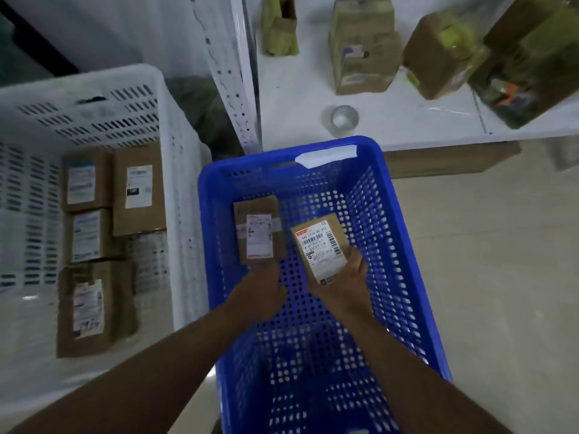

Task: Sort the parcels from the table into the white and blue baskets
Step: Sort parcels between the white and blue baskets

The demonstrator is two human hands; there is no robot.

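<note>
Over blue basket (pixel 404 233), both arms extended, right hand (pixel 343 281) gripping labelled parcel (pixel 321 247), left hand (pixel 261 288) prob. holding 2nd parcel (pixel 258 230)

Two baskets stand side by side below the table (pixel 407 126): the left basket (pixel 94 79) holds four parcels (pixel 94 239) lying flat. In the right basket (pixel 369 170) one parcel (pixel 258 230) lies at the left, a second parcel (pixel 319 249) just right of it. More parcels (pixel 363 45) stand on the table, a tape roll (pixel 344 119) before them.
</note>
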